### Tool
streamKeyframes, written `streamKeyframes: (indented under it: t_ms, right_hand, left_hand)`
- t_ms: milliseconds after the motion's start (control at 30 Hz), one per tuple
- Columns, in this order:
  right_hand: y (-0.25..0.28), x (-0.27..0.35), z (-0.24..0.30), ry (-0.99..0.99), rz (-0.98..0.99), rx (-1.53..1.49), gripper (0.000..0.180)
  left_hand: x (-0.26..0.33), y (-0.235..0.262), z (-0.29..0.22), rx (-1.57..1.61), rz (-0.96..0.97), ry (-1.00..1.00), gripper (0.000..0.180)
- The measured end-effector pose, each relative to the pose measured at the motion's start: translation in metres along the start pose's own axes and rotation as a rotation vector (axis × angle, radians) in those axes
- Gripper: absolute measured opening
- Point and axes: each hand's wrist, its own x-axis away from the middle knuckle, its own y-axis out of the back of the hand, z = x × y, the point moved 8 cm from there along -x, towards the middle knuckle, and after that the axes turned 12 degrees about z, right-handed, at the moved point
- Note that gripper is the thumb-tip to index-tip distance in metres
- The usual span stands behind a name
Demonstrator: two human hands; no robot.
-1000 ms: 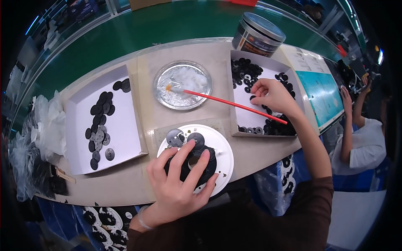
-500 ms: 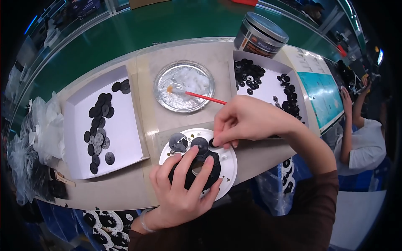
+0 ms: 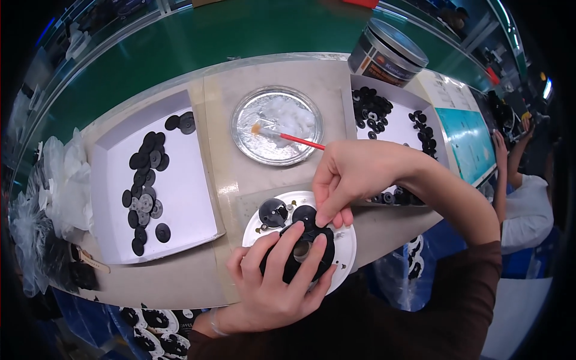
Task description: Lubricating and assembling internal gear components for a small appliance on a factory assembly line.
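A white round plate (image 3: 347, 255) lies on the bench in front of me, carrying a large black toothed ring (image 3: 327, 243) and two black round gears (image 3: 273, 213) near its far edge. My left hand (image 3: 279, 279) rests over the ring, fingers spread and stretched across it. At the plate's far right, my right hand (image 3: 348, 186) is closed in a pinch, its fingertips down against the black parts. The small black gear it pinches is mostly hidden behind those fingers.
Beyond the plate, a foil-lined dish (image 3: 245, 144) holds white paste and a red-handled brush (image 3: 300, 141). A white box (image 3: 192, 237) of black gears stands left; another box (image 3: 396, 90) of smaller ones stands right, before a can (image 3: 390, 54). A co-worker's arm (image 3: 501, 180) shows at far right.
My right hand has lowered the small black gear onto the plate, beside the ring. In the picture, the plate, dish and both hands have shifted slightly to the right.
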Motion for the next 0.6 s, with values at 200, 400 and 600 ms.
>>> streamKeyframes:
  t_ms: [200,400,600]
  right_hand:
    - [-0.002,-0.003,-0.006,-0.134,0.003,-0.003,0.021]
    - [-0.006,-0.003,-0.006,-0.163,0.036,0.024,0.026]
    - [0.017,0.056,0.032,0.055,-0.542,0.599,0.026]
  left_hand:
    - [-0.003,-0.001,-0.002,-0.005,0.038,-0.049,0.039]
    - [-0.003,-0.001,-0.005,0.000,0.035,-0.065,0.039]
    - [0.003,0.000,-0.001,-0.027,-0.025,-0.008,0.033]
